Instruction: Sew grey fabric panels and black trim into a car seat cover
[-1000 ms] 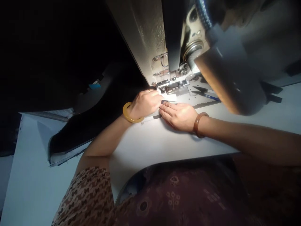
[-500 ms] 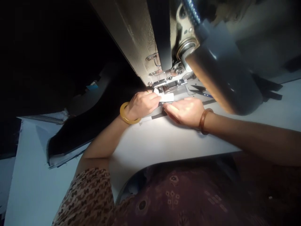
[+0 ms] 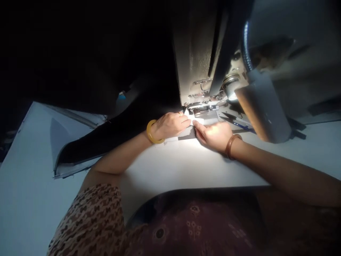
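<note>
A small white fabric piece [image 3: 198,121] lies at the needle area of a sewing machine [image 3: 195,53]. My left hand [image 3: 172,125], with a yellow bangle, pinches its left part close to the presser foot [image 3: 194,105]. From the right, my right hand [image 3: 215,135], wearing a brown bangle, has its thumb and index finger closed at the fabric's lower edge. The fingertips of both hands are nearly touching. Part of the white piece is hidden under my fingers.
A lamp [image 3: 266,110] with a flexible neck hangs over the right side. Dark-bladed snips [image 3: 237,122] lie right of the presser foot. Black fabric [image 3: 87,145] stretches over the white table [image 3: 149,170] at left.
The view has shifted, so machine and lamp appear turned and farther right. My right fingertips have come onto the white piece, nearer my left hand; before, they were just below it.
</note>
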Demonstrator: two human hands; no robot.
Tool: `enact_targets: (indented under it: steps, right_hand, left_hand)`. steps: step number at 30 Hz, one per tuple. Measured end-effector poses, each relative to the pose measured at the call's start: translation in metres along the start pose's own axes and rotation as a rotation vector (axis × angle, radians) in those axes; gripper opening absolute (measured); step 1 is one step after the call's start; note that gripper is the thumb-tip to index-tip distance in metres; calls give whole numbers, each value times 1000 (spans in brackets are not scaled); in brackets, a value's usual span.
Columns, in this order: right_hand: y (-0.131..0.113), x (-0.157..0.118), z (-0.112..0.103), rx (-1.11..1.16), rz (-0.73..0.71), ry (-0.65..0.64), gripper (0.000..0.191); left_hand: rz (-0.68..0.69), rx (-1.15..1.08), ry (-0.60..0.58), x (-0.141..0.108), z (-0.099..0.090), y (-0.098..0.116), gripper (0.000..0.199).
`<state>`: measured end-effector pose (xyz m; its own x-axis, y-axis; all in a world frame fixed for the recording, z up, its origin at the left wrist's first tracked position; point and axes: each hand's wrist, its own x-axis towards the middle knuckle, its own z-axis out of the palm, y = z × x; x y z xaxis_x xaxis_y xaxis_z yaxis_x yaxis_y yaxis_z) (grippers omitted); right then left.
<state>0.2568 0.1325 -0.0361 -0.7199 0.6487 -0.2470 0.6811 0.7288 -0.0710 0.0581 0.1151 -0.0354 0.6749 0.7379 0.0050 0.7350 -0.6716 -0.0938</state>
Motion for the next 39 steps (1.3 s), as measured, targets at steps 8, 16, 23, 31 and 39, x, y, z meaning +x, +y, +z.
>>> enact_targets:
  steps: [8,16,23,31,39]
  right_hand:
    - [3,5,8,-51,26,75,52]
    - [1,6,6,-52,19,92,53]
    - [0,6,6,-48,9,84,53]
    - [0,5,7,-27,21,80,53]
    - [3,7,13,-16,35,103,49]
  left_hand:
    - [17,70,30,4,4,-9,30]
    - [18,57,13,5,7,-18,31]
    - [16,53,27,6,7,-19,30]
    - [28,54,43,4,8,-19,30]
    - [-22,-30,60,-10,-2,1,26]
